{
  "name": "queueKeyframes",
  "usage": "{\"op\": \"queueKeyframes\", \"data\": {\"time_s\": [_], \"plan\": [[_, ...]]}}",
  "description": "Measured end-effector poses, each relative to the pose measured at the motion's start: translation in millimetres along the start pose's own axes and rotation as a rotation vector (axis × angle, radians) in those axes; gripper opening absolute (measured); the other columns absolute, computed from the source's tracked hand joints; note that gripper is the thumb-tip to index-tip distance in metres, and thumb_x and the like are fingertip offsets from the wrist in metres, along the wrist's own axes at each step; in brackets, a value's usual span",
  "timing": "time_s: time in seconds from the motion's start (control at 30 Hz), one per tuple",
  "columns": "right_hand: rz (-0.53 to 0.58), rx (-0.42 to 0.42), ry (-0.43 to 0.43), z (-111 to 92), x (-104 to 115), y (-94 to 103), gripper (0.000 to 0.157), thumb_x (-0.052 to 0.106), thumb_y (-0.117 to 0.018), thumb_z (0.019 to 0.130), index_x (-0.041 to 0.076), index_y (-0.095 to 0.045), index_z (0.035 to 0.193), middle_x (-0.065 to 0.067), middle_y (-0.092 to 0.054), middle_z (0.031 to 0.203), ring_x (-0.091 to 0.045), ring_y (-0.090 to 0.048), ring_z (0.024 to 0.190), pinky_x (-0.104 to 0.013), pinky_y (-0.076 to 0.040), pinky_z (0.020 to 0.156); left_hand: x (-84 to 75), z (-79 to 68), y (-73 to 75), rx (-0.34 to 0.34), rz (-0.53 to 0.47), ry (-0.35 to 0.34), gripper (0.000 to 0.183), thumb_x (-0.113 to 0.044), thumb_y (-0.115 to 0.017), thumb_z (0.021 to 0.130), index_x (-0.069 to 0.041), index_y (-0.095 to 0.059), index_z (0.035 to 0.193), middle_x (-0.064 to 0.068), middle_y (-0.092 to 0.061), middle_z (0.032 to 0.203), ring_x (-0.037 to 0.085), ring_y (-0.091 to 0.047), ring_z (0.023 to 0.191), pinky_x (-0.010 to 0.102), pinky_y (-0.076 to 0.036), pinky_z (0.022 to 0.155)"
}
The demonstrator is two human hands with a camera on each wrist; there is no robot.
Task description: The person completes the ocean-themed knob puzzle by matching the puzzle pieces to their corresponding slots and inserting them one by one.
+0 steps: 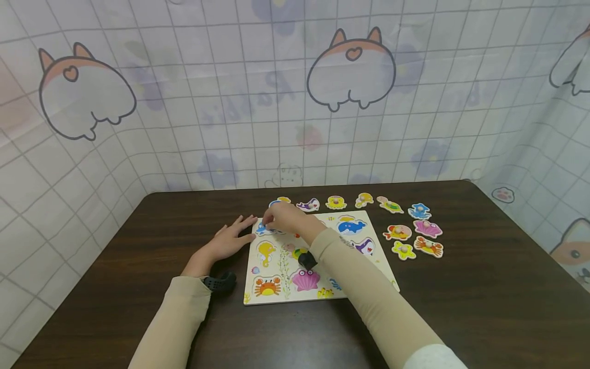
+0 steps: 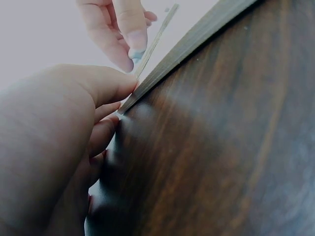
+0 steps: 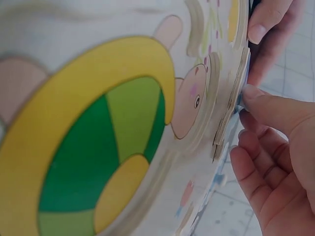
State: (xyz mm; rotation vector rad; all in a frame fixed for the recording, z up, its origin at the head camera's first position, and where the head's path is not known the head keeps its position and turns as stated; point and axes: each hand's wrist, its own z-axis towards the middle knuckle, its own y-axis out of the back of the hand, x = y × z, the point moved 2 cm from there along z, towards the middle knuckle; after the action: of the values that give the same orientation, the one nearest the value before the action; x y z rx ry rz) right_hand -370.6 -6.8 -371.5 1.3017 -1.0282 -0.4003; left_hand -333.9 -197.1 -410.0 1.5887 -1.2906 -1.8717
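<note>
A white wooden peg puzzle board (image 1: 274, 274) with sea-animal pictures lies on the table. At its top left corner my right hand (image 1: 289, 219) pinches the knob of a blue puzzle piece (image 1: 262, 229). The right wrist view shows that piece's wooden edge (image 3: 227, 109) close against the board, somewhat raised; whether it is fully in its recess I cannot tell. My left hand (image 1: 227, 242) touches the board's left edge near the same corner, fingers spread. Turtle artwork (image 3: 78, 162) fills much of the right wrist view. My right forearm covers part of the board.
Loose pieces lie beyond and right of the board: a purple whale (image 1: 308, 205), yellow octopus (image 1: 336, 202), seahorse (image 1: 364, 200), turtle (image 1: 390, 205), pink shell (image 1: 427, 228), crab (image 1: 428, 247), starfish (image 1: 403, 250), and others. A patterned cloth (image 1: 230, 102) hangs behind the dark table (image 1: 498, 307).
</note>
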Motion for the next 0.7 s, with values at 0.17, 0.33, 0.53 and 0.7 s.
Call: {"op": "queueKeyframes", "data": {"time_s": [0.17, 0.33, 0.53, 0.7], "plan": [[0.006, -0.008, 0.005, -1.2, -0.5, 0.5, 0.022, 0.016, -0.066, 0.102, 0.009, -0.076, 0.121, -0.004, -0.071, 0.118, -0.017, -0.064, 0.107, -0.031, -0.052, 0.096, 0.6, 0.2, -0.2, 0.001, -0.001, 0.004, 0.061, -0.032, -0.05, 0.109, -0.007, -0.032, 0.162, 0.015, -0.023, 0.168, 0.04, -0.007, 0.155, 0.066, 0.001, 0.119], [0.016, -0.012, 0.009, -2.8, -0.6, 1.3, 0.021, 0.015, -0.066, 0.102, 0.009, -0.075, 0.12, -0.005, -0.071, 0.117, -0.018, -0.064, 0.107, -0.032, -0.052, 0.096, 1.2, 0.6, -0.6, -0.003, -0.003, 0.002, 0.061, -0.032, -0.05, 0.109, -0.008, -0.032, 0.162, 0.015, -0.023, 0.168, 0.04, -0.007, 0.155, 0.066, 0.001, 0.119], [0.037, -0.015, -0.014, -4.6, -0.2, 2.3, 0.02, 0.015, -0.066, 0.102, 0.009, -0.075, 0.12, -0.004, -0.07, 0.117, -0.017, -0.063, 0.105, -0.031, -0.051, 0.095, 0.8, 0.2, -0.7, -0.004, 0.005, 0.001, 0.061, -0.032, -0.05, 0.109, -0.007, -0.032, 0.162, 0.015, -0.024, 0.167, 0.04, -0.008, 0.155, 0.066, 0.0, 0.119], [0.036, -0.016, -0.014, -4.0, 0.1, 1.7, 0.02, 0.015, -0.066, 0.102, 0.009, -0.075, 0.119, -0.004, -0.07, 0.116, -0.017, -0.063, 0.104, -0.031, -0.052, 0.095, 1.1, 0.3, -1.0, -0.002, 0.005, 0.007, 0.061, -0.032, -0.05, 0.109, -0.008, -0.032, 0.162, 0.015, -0.024, 0.167, 0.04, -0.008, 0.155, 0.066, 0.0, 0.119]]}}
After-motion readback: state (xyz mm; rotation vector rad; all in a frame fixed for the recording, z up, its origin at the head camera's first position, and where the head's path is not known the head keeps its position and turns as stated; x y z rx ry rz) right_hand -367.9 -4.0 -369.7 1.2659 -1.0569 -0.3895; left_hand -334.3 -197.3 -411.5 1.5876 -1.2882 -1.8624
